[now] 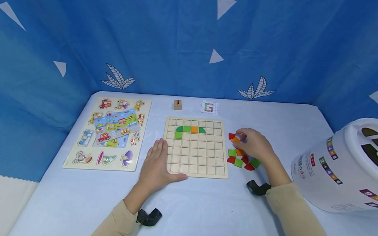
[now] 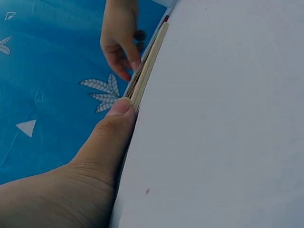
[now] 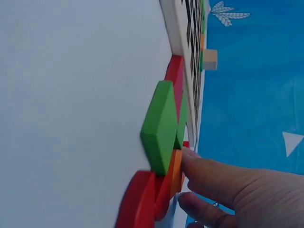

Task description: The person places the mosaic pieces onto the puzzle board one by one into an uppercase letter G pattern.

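A wooden grid board lies on the table. One row holds green, orange and rounded dark-green tiles, with a green square tile below its left end. My left hand rests along the board's left side, fingers straight, thumb stretched along the near edge; the thumb touches the board's edge in the left wrist view. Right of the board, my right hand reaches over loose red, green and orange tiles. Its bent thumb and fingers surround an orange tile; whether they pinch it is unclear. Another green tile stands out in the right wrist view.
Behind the board are a small wooden cube and a card showing a coloured tile pattern. A picture puzzle board with illustrated cards on top lies at the left. A large white tub lies on its side at the right.
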A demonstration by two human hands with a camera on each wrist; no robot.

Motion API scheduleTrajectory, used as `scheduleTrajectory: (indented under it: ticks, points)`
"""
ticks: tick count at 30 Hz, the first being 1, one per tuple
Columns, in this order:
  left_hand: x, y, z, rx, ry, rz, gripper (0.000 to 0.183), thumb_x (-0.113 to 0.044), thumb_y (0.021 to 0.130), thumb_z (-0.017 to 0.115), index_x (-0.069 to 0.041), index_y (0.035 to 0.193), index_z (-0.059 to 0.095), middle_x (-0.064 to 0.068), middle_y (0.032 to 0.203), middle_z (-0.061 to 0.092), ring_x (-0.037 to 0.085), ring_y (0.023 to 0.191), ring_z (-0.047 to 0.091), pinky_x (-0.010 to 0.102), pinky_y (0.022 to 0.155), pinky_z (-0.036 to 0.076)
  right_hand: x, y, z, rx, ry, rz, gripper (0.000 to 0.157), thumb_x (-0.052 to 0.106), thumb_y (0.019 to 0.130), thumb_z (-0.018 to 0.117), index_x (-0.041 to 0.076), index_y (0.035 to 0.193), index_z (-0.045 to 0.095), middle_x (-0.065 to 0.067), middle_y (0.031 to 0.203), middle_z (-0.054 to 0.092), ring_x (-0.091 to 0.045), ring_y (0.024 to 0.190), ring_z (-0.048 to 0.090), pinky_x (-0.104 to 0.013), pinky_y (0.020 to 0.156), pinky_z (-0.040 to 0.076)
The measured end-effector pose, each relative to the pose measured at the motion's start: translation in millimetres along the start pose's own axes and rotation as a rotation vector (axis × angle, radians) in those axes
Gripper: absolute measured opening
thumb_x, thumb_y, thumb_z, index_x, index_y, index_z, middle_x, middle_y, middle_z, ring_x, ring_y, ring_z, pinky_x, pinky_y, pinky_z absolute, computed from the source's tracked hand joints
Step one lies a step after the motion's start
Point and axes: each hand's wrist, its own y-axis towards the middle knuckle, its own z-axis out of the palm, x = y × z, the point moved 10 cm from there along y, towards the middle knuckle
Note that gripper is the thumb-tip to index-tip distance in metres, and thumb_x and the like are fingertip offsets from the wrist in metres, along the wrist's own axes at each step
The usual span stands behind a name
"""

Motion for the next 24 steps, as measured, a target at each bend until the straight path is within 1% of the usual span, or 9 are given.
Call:
scheduleTrajectory:
  ticks: [2, 6, 11, 14, 16, 20, 24]
  points:
    - [0.2, 0.0, -0.3, -0.004, -0.001, 0.002, 0.142, -0.082, 0.059, 0.074, 0.001, 0.158, 0.013, 0.017, 0.167, 0.008, 0.032, 0.156, 0.003, 0.051, 0.126, 0.011, -4.1, -0.3, 0.1, -0.006, 0.01, 0.012, 0.048, 0.031, 0.083, 0.081, 0.011, 0.124, 0.065, -0.013, 0.108, 0.063, -0.027, 0.096, 0.056, -0.036, 0.073, 0.056]
    - [0.3, 0.3, -0.3, -0.007, 0.003, 0.005, 0.142, -0.082, 0.059, 0.074, 0.001, 0.157, 0.014, 0.018, 0.167, 0.009, 0.033, 0.156, 0.004, 0.051, 0.126, 0.011, -9.0, -0.5, 2.1, -0.003, 0.047, 0.026, 0.038, 0.029, 0.084, 0.08, 0.011, 0.115, 0.068, -0.012, 0.108, 0.064, -0.028, 0.099, 0.056, -0.037, 0.078, 0.056]
    - [-0.6, 0.4, -0.5, 0.0, 0.01, 0.002, 0.142, -0.082, 0.059, 0.074, 0.002, 0.157, 0.014, 0.018, 0.167, 0.01, 0.032, 0.156, 0.005, 0.05, 0.126, 0.01, -11.9, -0.5, 4.7, 0.011, 0.112, 0.021, 0.031, 0.025, 0.086, 0.078, 0.013, 0.111, 0.063, -0.011, 0.106, 0.062, -0.027, 0.098, 0.055, -0.031, 0.073, 0.057]
    - [-1.4, 0.6, -0.4, 0.01, 0.009, 0.001, 0.142, -0.082, 0.06, 0.074, 0.002, 0.157, 0.012, 0.017, 0.167, 0.009, 0.031, 0.156, 0.004, 0.049, 0.127, 0.009, -13.1, 0.5, 2.5, -0.008, 0.159, 0.018, 0.029, 0.023, 0.087, 0.077, 0.014, 0.109, 0.061, -0.011, 0.104, 0.062, -0.027, 0.097, 0.055, -0.03, 0.073, 0.057]
    - [-1.9, 0.7, -0.2, 0.016, 0.009, -0.001, 0.142, -0.082, 0.06, 0.073, 0.001, 0.158, 0.011, 0.017, 0.167, 0.008, 0.031, 0.156, 0.003, 0.048, 0.127, 0.008, -10.8, 1.8, 0.6, -0.031, 0.182, 0.001, 0.026, 0.023, 0.089, 0.075, 0.014, 0.108, 0.061, -0.011, 0.104, 0.062, -0.027, 0.096, 0.055, -0.03, 0.074, 0.056]
    - [-2.0, 0.5, -0.1, 0.026, 0.01, -0.006, 0.142, -0.081, 0.061, 0.073, 0.002, 0.157, 0.011, 0.017, 0.167, 0.008, 0.03, 0.156, 0.002, 0.048, 0.127, 0.008, 4.5, 5.4, 0.6, -0.047, 0.226, -0.055, 0.023, 0.023, 0.091, 0.072, 0.014, 0.109, 0.061, -0.01, 0.105, 0.063, -0.027, 0.096, 0.055, -0.029, 0.072, 0.054]
    - [-0.9, -0.1, -0.3, 0.032, 0.009, -0.012, 0.142, -0.082, 0.061, 0.073, 0.001, 0.158, 0.01, 0.017, 0.167, 0.007, 0.03, 0.156, 0.001, 0.047, 0.127, 0.007, 33.2, 9.8, 6.1, -0.033, 0.287, -0.117, 0.022, 0.022, 0.092, 0.072, 0.014, 0.109, 0.061, -0.008, 0.102, 0.063, -0.025, 0.093, 0.055, -0.027, 0.07, 0.051]
